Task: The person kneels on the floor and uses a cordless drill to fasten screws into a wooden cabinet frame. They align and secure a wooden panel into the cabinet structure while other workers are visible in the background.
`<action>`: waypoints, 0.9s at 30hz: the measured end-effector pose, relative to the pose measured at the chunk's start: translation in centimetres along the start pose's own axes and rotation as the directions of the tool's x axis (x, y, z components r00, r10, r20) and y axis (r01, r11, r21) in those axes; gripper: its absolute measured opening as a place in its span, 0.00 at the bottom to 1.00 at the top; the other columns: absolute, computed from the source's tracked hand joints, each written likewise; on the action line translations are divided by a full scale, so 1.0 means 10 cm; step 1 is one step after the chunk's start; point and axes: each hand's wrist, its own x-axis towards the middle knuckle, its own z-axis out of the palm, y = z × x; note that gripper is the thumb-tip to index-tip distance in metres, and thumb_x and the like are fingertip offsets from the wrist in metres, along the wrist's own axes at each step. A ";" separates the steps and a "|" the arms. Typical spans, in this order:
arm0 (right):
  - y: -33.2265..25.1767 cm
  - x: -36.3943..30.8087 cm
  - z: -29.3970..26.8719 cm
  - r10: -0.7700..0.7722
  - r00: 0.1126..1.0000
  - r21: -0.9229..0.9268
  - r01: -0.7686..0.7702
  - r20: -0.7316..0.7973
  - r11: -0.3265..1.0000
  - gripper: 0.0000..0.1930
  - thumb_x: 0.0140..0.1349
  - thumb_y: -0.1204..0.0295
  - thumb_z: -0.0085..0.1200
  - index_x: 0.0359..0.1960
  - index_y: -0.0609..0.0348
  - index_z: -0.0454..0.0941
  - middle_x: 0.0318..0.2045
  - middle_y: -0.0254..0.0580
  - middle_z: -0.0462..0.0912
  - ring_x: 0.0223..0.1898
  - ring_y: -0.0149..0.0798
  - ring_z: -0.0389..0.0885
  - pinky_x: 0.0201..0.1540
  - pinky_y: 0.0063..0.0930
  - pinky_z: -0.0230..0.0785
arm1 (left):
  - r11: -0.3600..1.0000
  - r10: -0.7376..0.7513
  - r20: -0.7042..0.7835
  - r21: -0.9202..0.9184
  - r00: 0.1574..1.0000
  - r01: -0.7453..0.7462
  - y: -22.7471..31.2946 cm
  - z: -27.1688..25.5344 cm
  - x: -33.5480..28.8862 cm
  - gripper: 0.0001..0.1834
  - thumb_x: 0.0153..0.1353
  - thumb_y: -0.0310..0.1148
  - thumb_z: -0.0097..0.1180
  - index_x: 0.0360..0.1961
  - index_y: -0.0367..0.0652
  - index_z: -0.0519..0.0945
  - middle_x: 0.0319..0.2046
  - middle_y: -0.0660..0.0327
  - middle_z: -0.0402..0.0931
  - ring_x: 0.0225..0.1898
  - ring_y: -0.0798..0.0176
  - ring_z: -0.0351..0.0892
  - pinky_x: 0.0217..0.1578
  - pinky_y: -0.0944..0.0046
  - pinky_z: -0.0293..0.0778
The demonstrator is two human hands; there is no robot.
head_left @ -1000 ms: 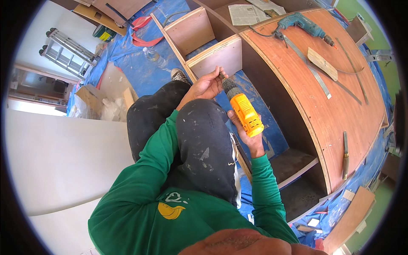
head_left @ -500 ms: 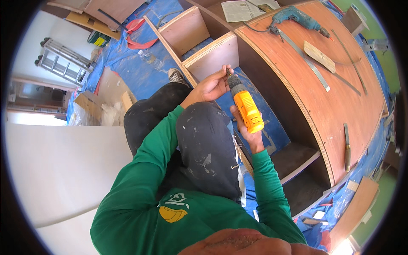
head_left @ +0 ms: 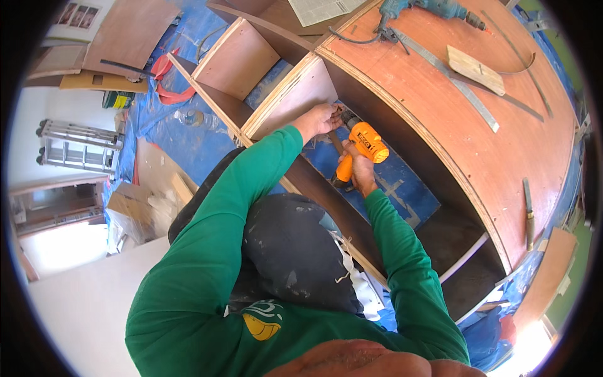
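Right arm (head_left: 402,264): we're slanting it up and leftward, green sleeve ending at the wrist.
Left arm (head_left: 239,195): we're stretching it past our bent knee (head_left: 286,245), angling toward the center.
Right hand (head_left: 362,171): we're gripping the yellow drill (head_left: 372,144) by its handle, fingers wrapping round.
Drill position: we're holding it above the dark cabinet compartment (head_left: 421,157), chuck (head_left: 350,119) pointing up-left.
Left hand (head_left: 323,119): we're curling its fingers just by the chuck; can't tell if they're pinching anything.
Divider: we're seeing a pale panel (head_left: 298,97) standing beside the left hand.
Curved top (head_left: 452,138): we're seeing a blue-green drill (head_left: 430,9) and wood offcut (head_left: 475,69) lying there.
Far left: we're seeing a ladder (head_left: 81,146).
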 end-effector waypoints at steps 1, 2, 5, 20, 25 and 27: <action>0.03 0.06 0.01 0.008 1.000 0.045 -0.008 -0.009 0.999 0.13 0.66 0.65 0.69 0.43 0.58 0.80 0.27 0.35 0.79 0.24 0.34 0.80 0.28 0.35 0.76 | 1.000 -0.003 0.027 -0.009 1.000 0.003 0.06 -0.05 0.04 0.14 0.83 0.37 0.43 0.47 0.47 0.82 0.38 0.65 0.79 0.42 0.60 0.78 0.52 0.54 0.78; 0.08 0.12 0.03 0.002 1.000 0.079 -0.002 -0.002 0.997 0.13 0.66 0.65 0.68 0.43 0.58 0.80 0.27 0.35 0.79 0.24 0.34 0.80 0.28 0.35 0.76 | 1.000 -0.005 0.053 -0.019 0.999 0.007 0.09 -0.09 0.08 0.14 0.83 0.37 0.43 0.47 0.47 0.82 0.39 0.65 0.79 0.44 0.60 0.77 0.54 0.53 0.77; 0.14 0.24 0.03 -0.014 1.000 0.141 0.014 -0.001 0.990 0.12 0.66 0.66 0.66 0.44 0.58 0.80 0.26 0.35 0.79 0.25 0.35 0.81 0.28 0.34 0.76 | 1.000 0.000 0.052 0.014 0.999 0.000 0.07 0.00 0.12 0.12 0.83 0.37 0.43 0.50 0.48 0.80 0.42 0.63 0.76 0.45 0.58 0.75 0.58 0.51 0.75; 0.33 0.37 -0.05 0.040 0.999 0.100 -0.040 -0.003 0.994 0.11 0.67 0.69 0.64 0.46 0.58 0.78 0.28 0.36 0.79 0.27 0.36 0.81 0.34 0.37 0.79 | 0.997 0.020 0.013 0.080 1.000 -0.021 -0.03 -0.09 0.23 0.11 0.83 0.36 0.43 0.52 0.47 0.78 0.46 0.61 0.69 0.48 0.56 0.72 0.57 0.50 0.77; 0.28 0.39 -0.02 0.035 0.999 0.132 -0.037 0.018 0.991 0.10 0.68 0.69 0.64 0.45 0.59 0.79 0.27 0.36 0.79 0.24 0.35 0.80 0.30 0.33 0.77 | 0.996 0.038 -0.002 0.082 0.999 -0.038 -0.03 -0.10 0.24 0.11 0.82 0.36 0.43 0.54 0.47 0.77 0.48 0.60 0.69 0.51 0.55 0.73 0.59 0.49 0.77; 0.28 0.41 -0.03 0.036 0.999 0.132 -0.040 0.030 0.990 0.10 0.68 0.69 0.64 0.46 0.59 0.79 0.27 0.36 0.79 0.24 0.35 0.80 0.30 0.32 0.77 | 0.994 0.047 0.003 0.099 0.999 -0.047 -0.04 -0.13 0.27 0.11 0.82 0.36 0.43 0.55 0.47 0.76 0.49 0.59 0.70 0.52 0.54 0.72 0.59 0.49 0.77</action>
